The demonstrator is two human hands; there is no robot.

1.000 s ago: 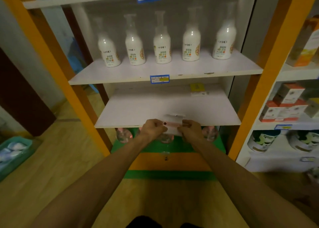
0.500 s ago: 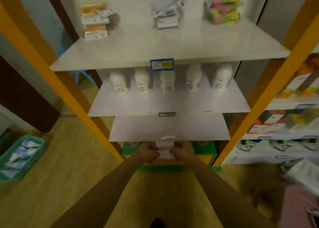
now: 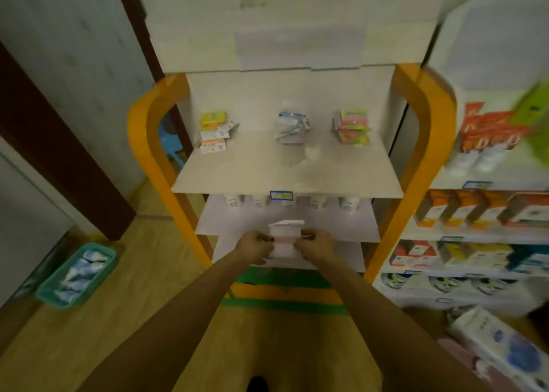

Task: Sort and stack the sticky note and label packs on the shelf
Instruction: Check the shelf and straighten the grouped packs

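Both hands are out in front at about the second shelf down, gripping one white pack (image 3: 283, 238) between them: left hand (image 3: 255, 247) curled round its left edge, right hand (image 3: 315, 247) curled round its right edge, fingers closed on it from both sides. The pack has a pale pink band across the middle and a white flap sticking up at the top, and it's held in the air in front of the lower shelves, not resting on anything as far as I can see. Up on the top shelf (image 3: 286, 173) there are three piles along the back, well apart from each other: a yellow and white stack (image 3: 214, 132) on the left, kinda fanned out, a white and bluish pile (image 3: 291, 127) in the middle, and a pink and green pile (image 3: 353, 127) on the right. It's all pretty blurry so I can't read any labels. The shelf under that has a row of white bottles (image 3: 292, 203) mostly hidden by the shelf edge and a blue price tag (image 3: 280, 195). The frame is orange (image 3: 142, 142). There's a teal basket (image 3: 75, 276) of wrapped stuff on the floor to the left, and another rack of boxes (image 3: 475, 213) on the right.
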